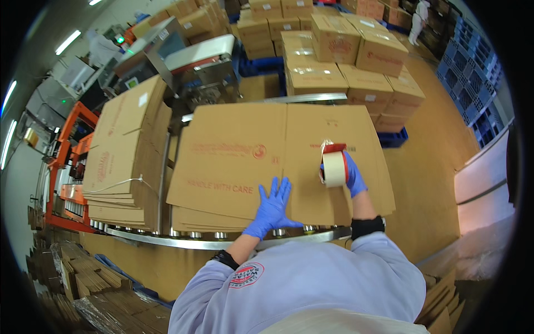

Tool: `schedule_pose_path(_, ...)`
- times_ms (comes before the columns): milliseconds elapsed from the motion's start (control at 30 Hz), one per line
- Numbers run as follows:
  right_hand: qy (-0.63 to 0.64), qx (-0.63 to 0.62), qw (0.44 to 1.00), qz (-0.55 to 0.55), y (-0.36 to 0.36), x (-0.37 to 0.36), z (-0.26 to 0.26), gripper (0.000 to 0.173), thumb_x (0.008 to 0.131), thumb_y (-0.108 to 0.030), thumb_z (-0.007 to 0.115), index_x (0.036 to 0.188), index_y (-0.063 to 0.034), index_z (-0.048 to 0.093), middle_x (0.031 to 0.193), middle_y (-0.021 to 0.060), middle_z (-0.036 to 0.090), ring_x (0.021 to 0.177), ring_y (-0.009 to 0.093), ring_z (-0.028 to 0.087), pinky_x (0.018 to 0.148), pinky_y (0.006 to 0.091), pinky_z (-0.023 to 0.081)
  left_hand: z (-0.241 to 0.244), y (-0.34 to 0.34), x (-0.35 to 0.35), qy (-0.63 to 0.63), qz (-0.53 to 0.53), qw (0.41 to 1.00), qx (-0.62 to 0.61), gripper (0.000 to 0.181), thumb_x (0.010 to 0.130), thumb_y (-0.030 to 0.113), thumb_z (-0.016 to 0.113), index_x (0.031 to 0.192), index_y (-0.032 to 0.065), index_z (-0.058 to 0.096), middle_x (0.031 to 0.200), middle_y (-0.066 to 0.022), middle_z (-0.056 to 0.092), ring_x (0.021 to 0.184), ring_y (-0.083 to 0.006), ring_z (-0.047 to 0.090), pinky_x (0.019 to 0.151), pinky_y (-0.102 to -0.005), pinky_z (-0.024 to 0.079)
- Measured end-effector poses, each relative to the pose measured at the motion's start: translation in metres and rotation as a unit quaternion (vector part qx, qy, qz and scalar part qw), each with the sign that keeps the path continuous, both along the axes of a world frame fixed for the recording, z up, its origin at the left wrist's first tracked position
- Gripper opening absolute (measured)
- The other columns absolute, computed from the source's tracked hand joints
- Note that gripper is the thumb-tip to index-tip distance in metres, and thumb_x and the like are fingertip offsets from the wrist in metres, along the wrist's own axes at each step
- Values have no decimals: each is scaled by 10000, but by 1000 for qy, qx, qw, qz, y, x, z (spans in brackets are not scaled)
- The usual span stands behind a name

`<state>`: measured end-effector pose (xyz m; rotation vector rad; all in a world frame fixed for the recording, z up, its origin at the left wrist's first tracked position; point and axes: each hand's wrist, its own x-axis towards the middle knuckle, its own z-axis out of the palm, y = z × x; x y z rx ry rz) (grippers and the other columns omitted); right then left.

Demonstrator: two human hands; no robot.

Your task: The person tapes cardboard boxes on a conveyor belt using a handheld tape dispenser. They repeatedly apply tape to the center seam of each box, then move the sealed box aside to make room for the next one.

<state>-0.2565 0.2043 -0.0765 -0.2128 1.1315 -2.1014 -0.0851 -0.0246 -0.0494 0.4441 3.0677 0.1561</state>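
Flattened cardboard cartons (233, 167) with red print lie stacked before me on a roller conveyor (183, 240). My left hand (273, 206), in a blue glove, rests with fingers spread on the lower middle of the top carton, near the crease. In my blue-gloved right hand (353, 175) is a red handheld tape dispenser (335, 148) with a wide roll of pale tape (335, 169), held over the right half of the top carton. Whether the dispenser touches the cardboard, I cannot tell.
A taller stack of flat cartons (121, 137) stands at left, beside an orange machine frame (62, 167). Behind the conveyor are closed boxes (317, 77) on blue pallets. Upright blue pallets (467, 71) stand at right. Two people in white (100, 46) are far off. More cardboard (129, 309) lies at lower left.
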Motion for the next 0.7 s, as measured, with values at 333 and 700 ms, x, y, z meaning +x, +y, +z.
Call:
schedule_pose_path(333, 503, -6, 847, 175, -26, 50, 41, 218, 765, -187, 561, 819, 19, 609, 807, 128, 600, 745, 251, 597, 696, 343, 485, -1, -11, 3, -37, -16, 997, 66, 1208, 473, 748, 570, 1351, 26, 162, 1421, -150, 97, 1303, -369, 50, 934, -670, 61)
schedule_pose_path(700, 233, -64, 829, -505, 131, 147, 34, 414, 815, -343, 543, 1023, 14, 510, 1075, 136, 534, 1015, 233, 487, 911, 374, 369, 9, -107, 62, -11, -6, 1000, -28, 1041, 490, 389, 783, 1348, 189, 227, 1348, -175, 260, 1198, -440, 277, 931, -528, 293)
